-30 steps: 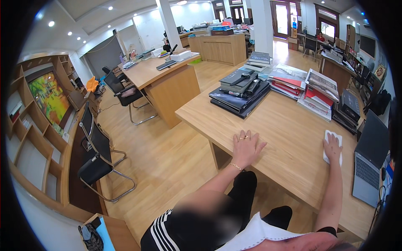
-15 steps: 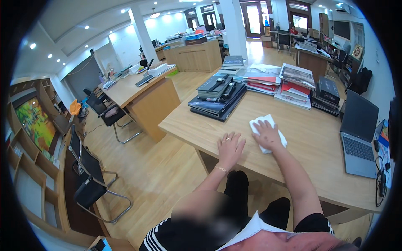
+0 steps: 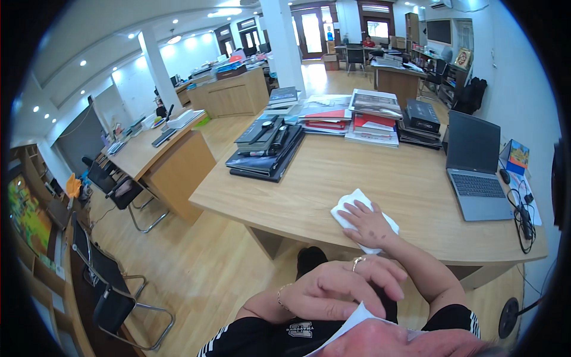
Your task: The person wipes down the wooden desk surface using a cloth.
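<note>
Your right hand – fingers spread – presses white folded cloth flat on near edge of light wooden desk; your left hand, fingers loosely together, hovers nearer, off desk.

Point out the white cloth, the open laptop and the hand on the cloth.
white cloth [image 3: 346,205]: head view, its bare upper left corner.
open laptop [image 3: 483,189]: head view, its keyboard deck.
right hand [image 3: 372,226]: head view, the back of the hand, pressing on the cloth.

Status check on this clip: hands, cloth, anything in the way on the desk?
Right hand flat on white cloth, near front edge of desk. Left hand off the desk, empty. Book stacks and laptop well beyond.
</note>
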{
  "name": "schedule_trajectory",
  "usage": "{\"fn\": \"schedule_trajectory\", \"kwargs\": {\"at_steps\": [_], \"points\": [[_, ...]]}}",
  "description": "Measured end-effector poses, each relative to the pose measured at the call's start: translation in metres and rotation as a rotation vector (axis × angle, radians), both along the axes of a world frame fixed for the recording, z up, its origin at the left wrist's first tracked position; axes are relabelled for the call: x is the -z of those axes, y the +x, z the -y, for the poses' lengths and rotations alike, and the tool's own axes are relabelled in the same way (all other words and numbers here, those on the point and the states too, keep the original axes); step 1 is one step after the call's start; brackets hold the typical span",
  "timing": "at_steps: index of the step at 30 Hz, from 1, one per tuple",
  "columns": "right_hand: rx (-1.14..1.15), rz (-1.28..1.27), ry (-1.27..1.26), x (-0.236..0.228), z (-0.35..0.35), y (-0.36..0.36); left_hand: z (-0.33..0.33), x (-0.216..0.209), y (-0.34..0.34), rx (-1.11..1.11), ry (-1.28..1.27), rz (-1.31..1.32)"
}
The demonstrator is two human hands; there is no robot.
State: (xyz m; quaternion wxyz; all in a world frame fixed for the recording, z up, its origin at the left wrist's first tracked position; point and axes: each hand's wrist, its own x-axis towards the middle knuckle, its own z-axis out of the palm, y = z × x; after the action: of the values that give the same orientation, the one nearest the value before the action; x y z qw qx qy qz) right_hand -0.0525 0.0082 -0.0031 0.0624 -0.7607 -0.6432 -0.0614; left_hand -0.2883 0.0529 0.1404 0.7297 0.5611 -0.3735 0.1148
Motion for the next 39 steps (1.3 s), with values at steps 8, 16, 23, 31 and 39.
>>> {"fn": "schedule_trajectory", "kwargs": {"at_steps": [8, 16, 23, 31, 39], "points": [[0.229, -0.093, -0.008, -0.012, 0.081, 0.052, 0.003, -0.004, 0.005, 0.262, -0.131, -0.070], [0.623, -0.063, 0.025, 0.011, 0.115, 0.140, 0.004, 0.011, 0.007, 0.192, -0.198, -0.078], [0.772, -0.041, 0.016, 0.005, 0.079, 0.155, 0.005, 0.006, 0.012, 0.156, -0.265, -0.002], [0.498, -0.053, -0.027, 0.007, -0.040, 0.087, 0.004, 0.003, 0.010, 0.097, -0.221, 0.140], [0.174, -0.077, -0.006, 0.000, -0.108, -0.022, 0.002, 0.015, 0.007, -0.021, -0.076, 0.250]]}}
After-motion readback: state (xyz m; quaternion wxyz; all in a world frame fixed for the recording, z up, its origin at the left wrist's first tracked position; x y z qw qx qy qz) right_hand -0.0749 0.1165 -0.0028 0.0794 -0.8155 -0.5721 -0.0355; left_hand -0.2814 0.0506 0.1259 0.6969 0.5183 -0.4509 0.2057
